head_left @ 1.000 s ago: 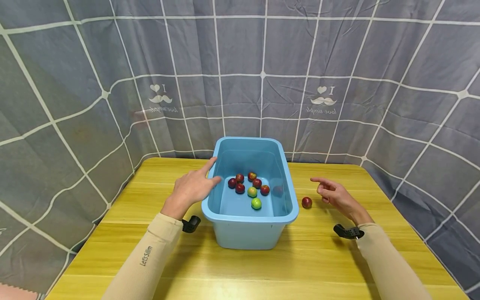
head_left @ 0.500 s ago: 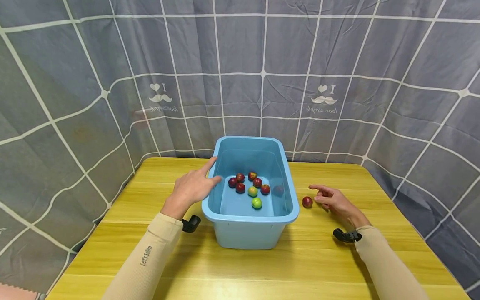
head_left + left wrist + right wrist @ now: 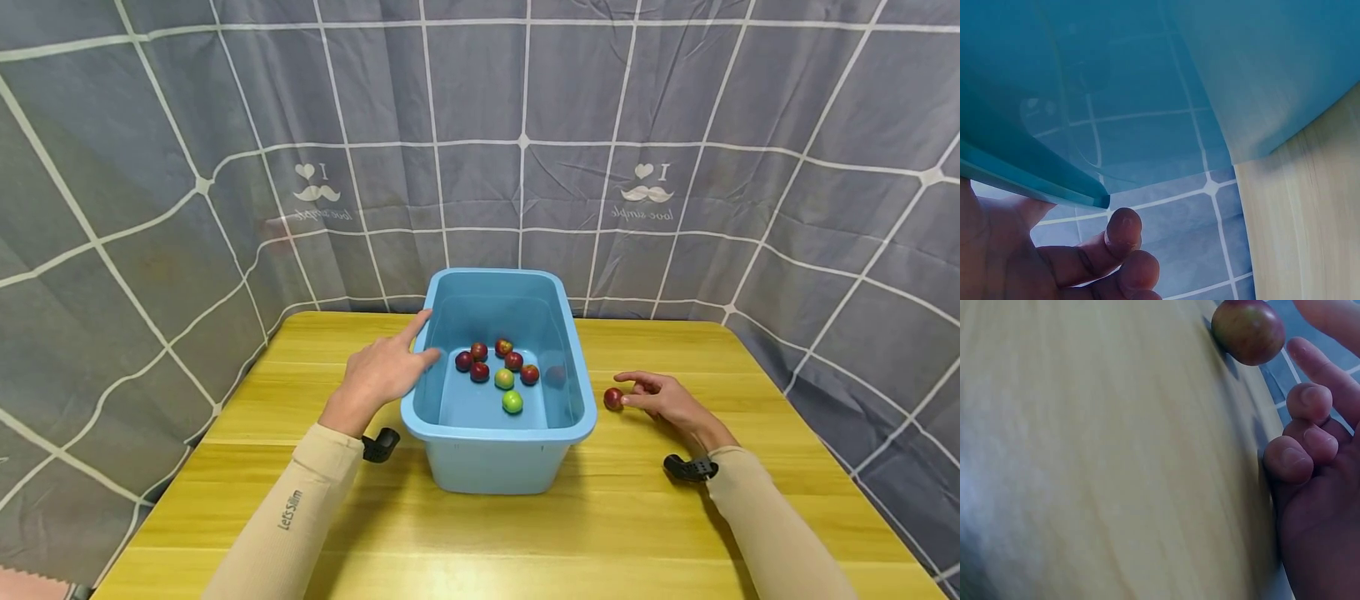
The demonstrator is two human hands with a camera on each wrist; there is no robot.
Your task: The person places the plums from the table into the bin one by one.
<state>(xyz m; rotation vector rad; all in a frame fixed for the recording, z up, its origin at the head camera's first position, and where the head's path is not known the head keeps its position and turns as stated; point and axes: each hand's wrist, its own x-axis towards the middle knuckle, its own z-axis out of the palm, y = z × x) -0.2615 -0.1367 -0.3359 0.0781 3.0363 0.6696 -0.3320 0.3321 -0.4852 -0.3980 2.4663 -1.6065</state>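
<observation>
A blue plastic tub (image 3: 495,458) stands in the middle of the table in the head view, with several small red apples (image 3: 480,372) and two green ones (image 3: 512,402) on its floor. My left hand (image 3: 382,371) holds its left rim, thumb over the edge and other fingers outside, below the rim in the left wrist view. To the right of the tub, a single dark red apple (image 3: 612,399) lies on the wood. My right hand (image 3: 667,402) is at this apple, thumb and index finger spread about it; the other fingers (image 3: 1288,460) are curled in the right wrist view.
The yellow wooden table (image 3: 495,542) carries the tub and the loose apple. Behind and on both sides hangs a grey curtain (image 3: 480,192) with white grid lines, close to the table's back edge. A black strap (image 3: 690,468) circles the right wrist.
My right hand has come down and left to the loose apple, its index finger bending in over it. The left hand stays on the rim.
</observation>
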